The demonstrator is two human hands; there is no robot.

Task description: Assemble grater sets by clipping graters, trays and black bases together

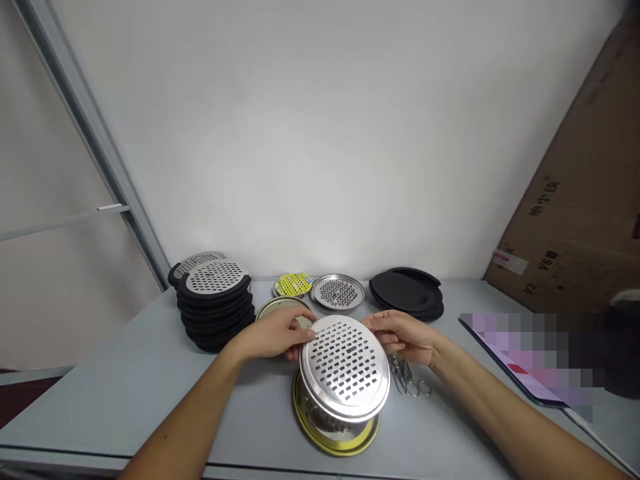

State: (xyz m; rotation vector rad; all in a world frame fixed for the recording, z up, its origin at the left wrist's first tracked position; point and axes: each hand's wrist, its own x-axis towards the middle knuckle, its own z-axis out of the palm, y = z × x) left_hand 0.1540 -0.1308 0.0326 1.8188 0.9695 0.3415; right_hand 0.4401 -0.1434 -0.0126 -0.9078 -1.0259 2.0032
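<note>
A round silver grater plate (343,363) with rows of slots is held tilted in front of me. My left hand (283,330) grips its left edge, thumb on top and fingers beneath. On the opposite side, my right hand (400,333) has its fingers at the upper right rim; its fingertips are partly hidden. Under the plate is a shiny round metal piece with a yellow-gold rim (343,448), mostly covered. Just beyond my left hand lies a gold-rimmed round lid or tray (274,305). Metal rings and loops (413,385) lie beside my right wrist.
At the left is a stack of black-rimmed grater plates (215,310). Along the wall lie a yellow perforated disc (294,285), another silver grater plate (338,292) and black round trays (407,291). A tablet-like screen (520,367) with a cable and a cardboard box (565,220) are right.
</note>
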